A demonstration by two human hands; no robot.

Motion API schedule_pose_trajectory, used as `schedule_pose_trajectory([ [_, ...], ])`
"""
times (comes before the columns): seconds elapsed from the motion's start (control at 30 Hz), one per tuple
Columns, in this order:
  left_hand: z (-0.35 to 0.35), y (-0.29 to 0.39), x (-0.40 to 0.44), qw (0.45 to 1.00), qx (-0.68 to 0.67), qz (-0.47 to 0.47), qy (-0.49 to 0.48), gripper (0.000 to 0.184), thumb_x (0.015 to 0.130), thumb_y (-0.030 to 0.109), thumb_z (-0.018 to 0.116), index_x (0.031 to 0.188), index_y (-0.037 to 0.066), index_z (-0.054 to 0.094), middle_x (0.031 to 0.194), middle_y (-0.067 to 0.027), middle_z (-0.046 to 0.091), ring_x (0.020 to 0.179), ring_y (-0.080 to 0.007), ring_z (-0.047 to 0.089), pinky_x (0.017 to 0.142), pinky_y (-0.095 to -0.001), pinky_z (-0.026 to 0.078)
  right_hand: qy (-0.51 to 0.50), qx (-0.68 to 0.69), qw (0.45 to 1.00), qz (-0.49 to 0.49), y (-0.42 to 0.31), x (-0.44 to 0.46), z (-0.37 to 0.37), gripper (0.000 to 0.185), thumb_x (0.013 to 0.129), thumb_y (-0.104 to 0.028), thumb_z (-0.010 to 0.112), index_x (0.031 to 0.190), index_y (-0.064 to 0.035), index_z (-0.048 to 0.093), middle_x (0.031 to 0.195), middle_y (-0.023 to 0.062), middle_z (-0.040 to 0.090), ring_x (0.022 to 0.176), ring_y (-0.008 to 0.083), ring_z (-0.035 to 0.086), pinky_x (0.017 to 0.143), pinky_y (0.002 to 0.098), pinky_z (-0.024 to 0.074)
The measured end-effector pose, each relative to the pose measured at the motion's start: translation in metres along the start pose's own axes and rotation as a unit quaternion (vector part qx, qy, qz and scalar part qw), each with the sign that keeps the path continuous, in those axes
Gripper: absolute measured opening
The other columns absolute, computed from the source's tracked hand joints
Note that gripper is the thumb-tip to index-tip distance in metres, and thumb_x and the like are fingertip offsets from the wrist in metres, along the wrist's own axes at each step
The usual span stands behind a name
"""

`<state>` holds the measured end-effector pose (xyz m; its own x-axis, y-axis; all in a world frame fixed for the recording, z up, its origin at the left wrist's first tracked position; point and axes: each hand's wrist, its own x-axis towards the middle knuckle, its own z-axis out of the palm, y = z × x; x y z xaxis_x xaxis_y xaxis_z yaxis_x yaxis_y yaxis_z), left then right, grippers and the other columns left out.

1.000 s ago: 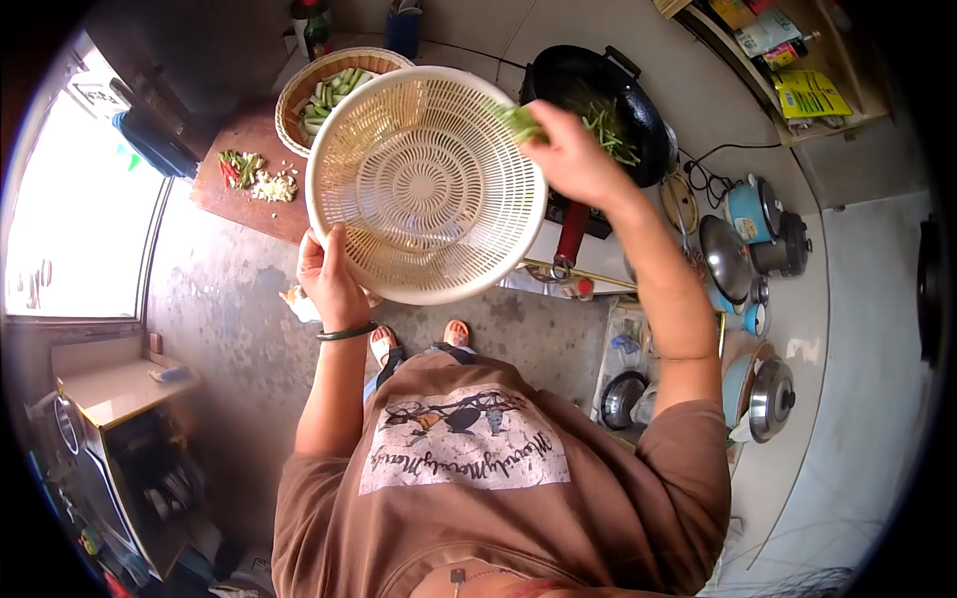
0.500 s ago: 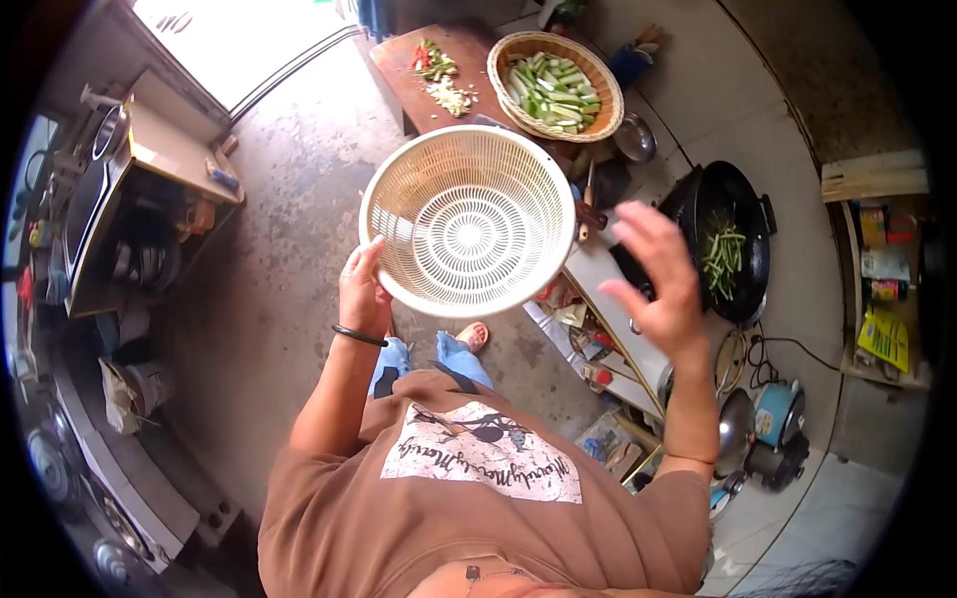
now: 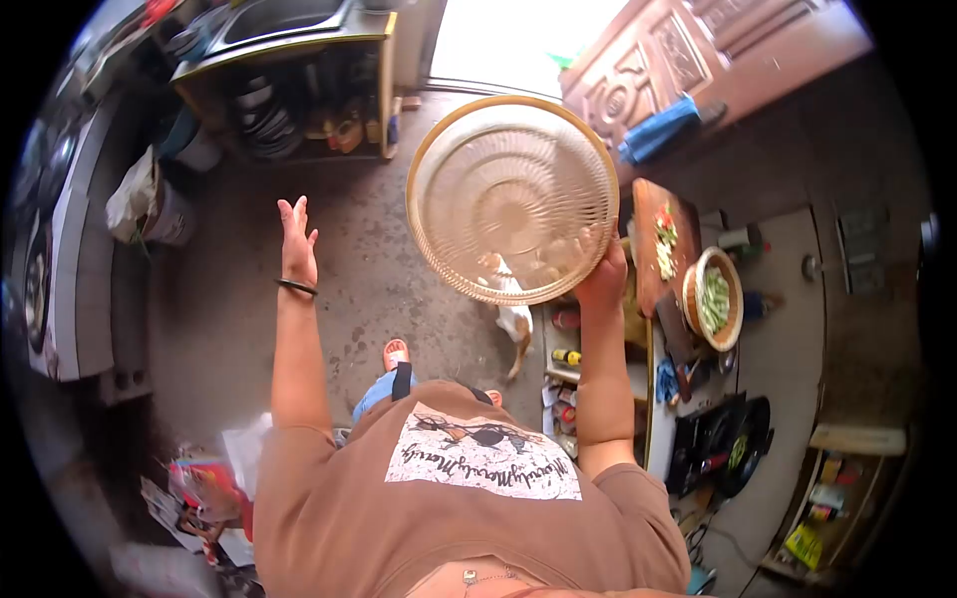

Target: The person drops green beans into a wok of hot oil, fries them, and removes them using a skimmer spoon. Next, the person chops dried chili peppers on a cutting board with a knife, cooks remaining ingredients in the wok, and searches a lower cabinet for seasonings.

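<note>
A round, pale plastic colander (image 3: pixel 508 194) with slotted walls is held up before me over the floor. My right hand (image 3: pixel 602 274) grips its lower right rim, with some fingers showing blurred through the slots. Off to the left, my left hand (image 3: pixel 297 244) is raised in the air with its fingers stretched out, touching nothing. To the right of the colander, a wooden board (image 3: pixel 650 269) bears chopped red, green and pale pieces. Beside it stands a wicker basket (image 3: pixel 735 299) of cut green vegetables.
A white and tan animal (image 3: pixel 514 321) stands on the floor, partly behind the colander. A black wok (image 3: pixel 755 429) with green food sits on the counter at right. The sink (image 3: pixel 279 20) is at upper left, a bucket (image 3: pixel 171 219) below it. A wooden door (image 3: pixel 638 75) stands by the bright doorway.
The colander has passed from my left hand to my right. My left hand has let go and moved left. The view has turned left, bringing the sink, door and animal into sight.
</note>
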<state>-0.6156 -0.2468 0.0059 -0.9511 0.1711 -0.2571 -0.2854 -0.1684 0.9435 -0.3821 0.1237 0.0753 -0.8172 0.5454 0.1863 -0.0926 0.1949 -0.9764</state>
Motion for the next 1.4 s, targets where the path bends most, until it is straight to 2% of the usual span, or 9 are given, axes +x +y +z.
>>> schedule_pose_trajectory([
  [0.07,-0.054,0.015,0.019,0.998,-0.050,0.033,0.023,0.095,0.087,0.076,0.016,0.148,0.004,0.014,0.157,-0.0121,0.004,0.145,-0.0211,-0.001,0.115,-0.0434,0.005,0.010,0.477,0.872,0.107,0.003,0.032,0.081,0.036,0.099,-0.026,0.036,0.119,0.0007,0.049,0.107,0.0146,0.061,0.095,0.0238,0.061,0.086,0.0384,0.0496],
  [0.23,-0.094,0.029,0.015,0.994,-0.089,0.031,0.055,0.099,0.084,0.078,0.019,0.147,0.002,0.016,0.156,-0.0113,0.009,0.145,-0.0192,0.003,0.115,-0.0437,0.007,0.062,0.277,0.889,0.359,0.086,0.032,0.264,0.040,0.097,-0.023,0.043,0.126,0.0049,0.050,0.113,0.0153,0.061,0.102,0.0259,0.060,0.093,0.0380,0.0471],
  [0.5,-0.225,0.006,-0.037,0.943,-0.045,0.004,0.330,0.093,0.088,0.073,0.027,0.149,0.004,0.013,0.156,-0.0103,0.012,0.145,-0.0203,0.004,0.114,-0.0471,0.004,-0.218,0.392,0.801,0.396,0.082,0.125,0.354,0.038,0.099,-0.023,0.039,0.125,0.0038,0.049,0.119,0.0160,0.059,0.105,0.0258,0.060,0.090,0.0377,0.0527],
  [0.63,-0.193,0.004,-0.043,0.939,-0.042,0.047,0.339,0.084,0.092,0.067,0.025,0.146,0.002,0.022,0.152,-0.0138,0.024,0.143,-0.0208,0.016,0.113,-0.0428,0.013,-0.220,0.154,0.844,0.463,0.094,0.136,0.423,0.049,0.097,-0.034,0.048,0.129,0.0034,0.047,0.120,0.0120,0.060,0.104,0.0234,0.060,0.087,0.0356,0.0520],
  [0.77,-0.175,-0.013,-0.067,0.961,0.042,-0.033,0.270,0.063,0.094,0.050,0.048,0.130,-0.002,0.048,0.129,-0.0128,0.056,0.120,-0.0235,0.052,0.100,-0.0342,0.039,-0.333,0.139,0.803,0.475,0.094,0.179,0.469,0.053,0.094,-0.044,0.051,0.120,0.0023,0.057,0.108,0.0094,0.064,0.094,0.0213,0.063,0.082,0.0343,0.0508],
  [0.87,-0.188,-0.083,-0.097,0.915,0.047,-0.015,0.400,0.053,0.091,0.045,0.057,0.117,-0.001,0.058,0.111,-0.0120,0.066,0.102,-0.0243,0.063,0.086,-0.0314,0.048,-0.438,0.201,0.767,0.424,0.075,0.216,0.502,0.045,0.095,-0.039,0.053,0.117,-0.0002,0.058,0.105,0.0081,0.066,0.089,0.0177,0.063,0.077,0.0324,0.0527],
  [1.0,-0.169,-0.110,-0.167,0.742,0.329,-0.347,0.469,0.059,0.085,0.051,0.060,0.115,0.001,0.058,0.104,-0.0182,0.066,0.099,-0.0304,0.063,0.083,-0.0379,0.050,-0.586,-0.049,0.808,0.046,0.066,0.230,0.549,0.031,0.089,-0.027,0.064,0.102,0.0009,0.063,0.078,0.0031,0.066,0.073,0.0107,0.059,0.065,0.0270,0.0478],
  [1.1,-0.153,-0.205,-0.213,0.737,0.303,-0.449,0.404,0.064,0.081,0.056,0.060,0.114,0.000,0.060,0.100,-0.0172,0.067,0.096,-0.0311,0.064,0.085,-0.0405,0.049,-0.546,-0.297,0.733,-0.276,0.069,0.208,0.584,0.033,0.083,-0.034,0.068,0.081,-0.0032,0.058,0.072,0.0170,0.065,0.066,0.0340,0.063,0.061,0.0418,0.0486],
  [1.4,-0.217,-0.292,-0.163,0.806,0.119,-0.462,0.350,0.049,0.082,0.053,0.060,0.087,0.005,0.071,0.080,-0.0096,0.069,0.074,-0.0193,0.063,0.075,-0.0359,0.049,-0.636,-0.281,0.661,-0.282,0.055,0.182,0.750,0.025,0.081,-0.027,0.067,0.085,-0.0048,0.056,0.074,0.0182,0.064,0.075,0.0378,0.063,0.065,0.0459,0.0488],
])
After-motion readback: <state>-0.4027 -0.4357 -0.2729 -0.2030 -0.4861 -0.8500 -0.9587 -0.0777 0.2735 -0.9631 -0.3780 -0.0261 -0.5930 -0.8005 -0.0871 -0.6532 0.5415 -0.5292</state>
